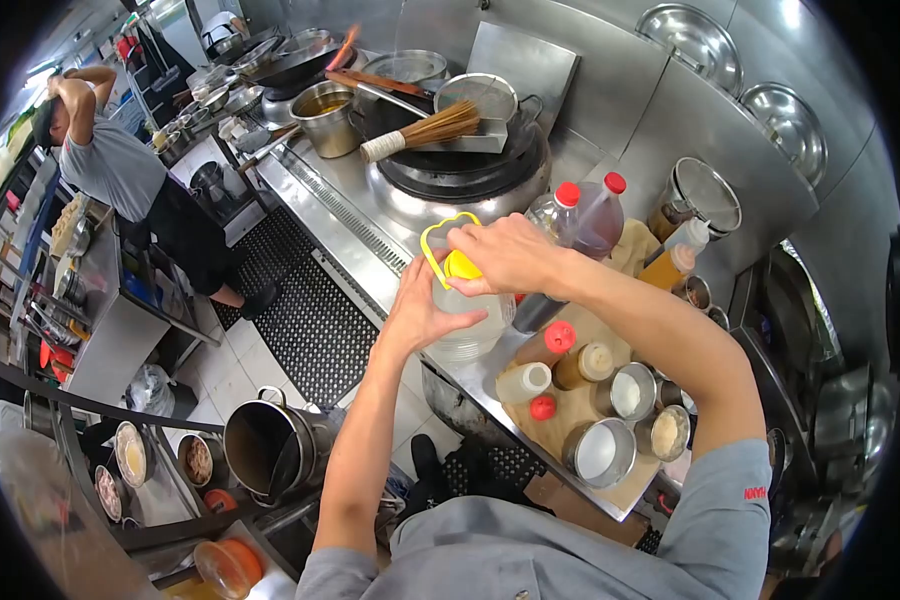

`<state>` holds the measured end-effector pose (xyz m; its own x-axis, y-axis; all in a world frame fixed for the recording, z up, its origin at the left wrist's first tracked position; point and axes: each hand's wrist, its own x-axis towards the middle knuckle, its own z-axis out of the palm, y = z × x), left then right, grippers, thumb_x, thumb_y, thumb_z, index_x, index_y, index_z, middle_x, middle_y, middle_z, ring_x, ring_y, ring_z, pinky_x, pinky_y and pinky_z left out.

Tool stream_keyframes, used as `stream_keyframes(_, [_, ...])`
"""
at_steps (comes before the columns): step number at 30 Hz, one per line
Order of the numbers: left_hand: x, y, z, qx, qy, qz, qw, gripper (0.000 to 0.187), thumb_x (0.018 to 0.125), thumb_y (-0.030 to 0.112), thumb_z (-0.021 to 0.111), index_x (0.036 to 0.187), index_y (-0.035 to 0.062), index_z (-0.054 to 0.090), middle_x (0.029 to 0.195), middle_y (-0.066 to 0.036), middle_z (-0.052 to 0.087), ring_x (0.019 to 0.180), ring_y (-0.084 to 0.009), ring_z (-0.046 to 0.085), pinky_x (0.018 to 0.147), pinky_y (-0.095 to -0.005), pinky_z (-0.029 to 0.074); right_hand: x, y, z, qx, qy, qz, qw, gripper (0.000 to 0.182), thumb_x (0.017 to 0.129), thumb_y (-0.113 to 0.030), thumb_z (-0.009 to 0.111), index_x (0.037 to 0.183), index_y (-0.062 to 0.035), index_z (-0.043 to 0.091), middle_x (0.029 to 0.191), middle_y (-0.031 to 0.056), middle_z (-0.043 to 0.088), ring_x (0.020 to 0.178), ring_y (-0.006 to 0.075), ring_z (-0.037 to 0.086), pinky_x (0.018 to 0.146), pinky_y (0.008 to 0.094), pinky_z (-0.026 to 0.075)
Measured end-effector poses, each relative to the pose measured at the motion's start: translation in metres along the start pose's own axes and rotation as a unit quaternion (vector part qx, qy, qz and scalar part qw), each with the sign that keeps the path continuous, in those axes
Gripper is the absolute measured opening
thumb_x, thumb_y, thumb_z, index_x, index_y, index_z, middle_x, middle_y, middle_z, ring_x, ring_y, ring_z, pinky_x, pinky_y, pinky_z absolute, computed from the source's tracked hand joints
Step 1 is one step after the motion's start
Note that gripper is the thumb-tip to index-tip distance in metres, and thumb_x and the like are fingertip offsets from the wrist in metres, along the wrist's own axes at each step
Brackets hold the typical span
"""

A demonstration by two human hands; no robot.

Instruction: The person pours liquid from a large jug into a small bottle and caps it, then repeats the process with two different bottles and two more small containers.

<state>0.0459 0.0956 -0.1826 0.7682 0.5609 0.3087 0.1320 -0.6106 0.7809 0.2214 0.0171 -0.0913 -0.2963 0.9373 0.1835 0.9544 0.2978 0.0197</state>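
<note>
A clear plastic jug (467, 338) with a yellow cap (461, 266) and a yellow loop handle (429, 246) stands at the counter's edge. My left hand (419, 312) is curved around the jug's upper side, thumb across its front. From above, my right hand (510, 254) has its fingers closed around the cap, hiding part of it. Just right of the jug are red-capped bottles, one clear (555, 213) and one with dark liquid (604, 215). Several squeeze bottles, among them a white one (523, 383) and a brown one (583, 366), stand nearer my body.
A wok burner (460, 187) carries a wok with a bamboo brush (425, 130). Left of it is a steel pot (327, 120); flame shows behind. Metal bowls of seasoning (599, 453) sit at the right. Across the aisle stands a co-worker (125, 170), arms raised. A tall pot (260, 445) is lower left.
</note>
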Motion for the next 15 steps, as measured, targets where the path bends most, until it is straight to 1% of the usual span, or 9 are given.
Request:
stream_keyframes(3, [0.001,0.001,-0.001,0.002,-0.002,-0.013,1.0,0.1,0.058,0.041,0.089,0.14,0.0038,0.044,0.139,-0.017,0.048,0.133,-0.0355,0.042,0.113,-0.045,0.032,-0.002,-0.01,0.007,0.025,0.042,0.057,0.997,0.048,0.085,-0.05,0.067,0.101,-0.0069,0.053,0.084,0.013,0.068,0.066,0.0367,0.066,0.055,0.045,0.051])
stream_keyframes(5, [0.001,0.0,0.0,0.005,-0.006,-0.04,0.999,0.1,0.058,0.041,0.089,0.139,0.0039,0.044,0.136,-0.017,0.05,0.131,-0.0346,0.044,0.112,-0.0446,0.034,-0.002,-0.021,0.012,0.027,0.063,0.156,0.985,0.049,0.084,-0.05,0.067,0.101,-0.0069,0.052,0.08,0.0115,0.069,0.062,0.0378,0.065,0.053,0.0462,0.05])
stream_keyframes(6, [0.0,-0.001,0.0,0.004,-0.011,-0.04,0.999,0.1,0.058,0.041,0.089,0.139,0.0039,0.044,0.136,-0.017,0.05,0.131,-0.0346,0.044,0.112,-0.0446,0.034,-0.002,-0.024,0.014,0.029,0.062,0.161,0.985,0.049,0.084,-0.05,0.067,0.101,-0.0069,0.052,0.08,0.0115,0.069,0.062,0.0378,0.065,0.053,0.0462,0.05])
stream_keyframes(8, [0.001,-0.002,0.001,0.01,0.005,-0.03,0.999,0.098,0.059,0.039,0.089,0.139,0.0027,0.044,0.134,-0.017,0.051,0.129,-0.0343,0.046,0.109,-0.0448,0.038,-0.002,-0.029,0.016,0.063,0.062,0.215,0.973,0.049,0.087,-0.051,0.065,0.105,-0.0073,0.053,0.088,0.0134,0.069,0.072,0.0373,0.067,0.058,0.0452,0.052])
stream_keyframes(9, [0.004,-0.005,0.003,0.004,-0.004,-0.022,1.0,0.098,0.059,0.039,0.089,0.139,0.0027,0.044,0.134,-0.017,0.051,0.129,-0.0343,0.046,0.109,-0.0448,0.038,-0.006,-0.029,0.013,0.057,0.062,0.227,0.97,0.049,0.087,-0.051,0.065,0.105,-0.0073,0.053,0.088,0.0134,0.069,0.072,0.0373,0.067,0.058,0.0452,0.052])
stream_keyframes(11, [0.003,-0.017,0.008,-0.027,0.011,0.018,0.999,0.097,0.06,0.035,0.09,0.138,0.0015,0.044,0.135,-0.017,0.05,0.128,-0.0343,0.048,0.108,-0.0446,0.039,-0.021,-0.032,0.005,0.113,0.057,0.199,0.972,0.054,0.09,-0.054,0.061,0.119,-0.009,0.054,0.099,0.016,0.067,0.085,0.038,0.067,0.066,0.0441,0.053])
stream_keyframes(12, [-0.001,-0.01,0.008,-0.041,0.016,0.007,0.999,0.099,0.06,0.031,0.091,0.14,0.0003,0.042,0.137,-0.019,0.049,0.128,-0.0345,0.048,0.109,-0.0446,0.039,-0.031,-0.042,-0.005,0.125,0.063,0.249,0.958,0.056,0.091,-0.046,0.065,0.133,-0.0124,0.05,0.102,0.0151,0.064,0.088,0.0334,0.068,0.07,0.0391,0.053])
stream_keyframes(13, [-0.006,-0.01,0.008,-0.046,0.034,0.017,0.998,0.102,0.06,0.031,0.092,0.141,-0.0004,0.038,0.137,-0.02,0.048,0.13,-0.035,0.047,0.11,-0.0448,0.038,-0.049,-0.051,-0.016,0.123,0.061,0.263,0.955,0.056,0.091,-0.046,0.065,0.133,-0.0124,0.05,0.102,0.0151,0.064,0.088,0.0334,0.068,0.07,0.0391,0.053])
stream_keyframes(15, [-0.027,-0.014,0.006,0.011,0.089,0.038,0.995,0.103,0.062,0.03,0.092,0.142,-0.0013,0.036,0.138,-0.022,0.047,0.13,-0.0358,0.046,0.111,-0.0448,0.036,-0.091,-0.064,-0.034,0.286,0.22,0.283,0.889,0.06,0.088,-0.031,0.073,0.139,-0.0127,0.046,0.092,0.0098,0.064,0.079,0.0265,0.066,0.068,0.034,0.052])
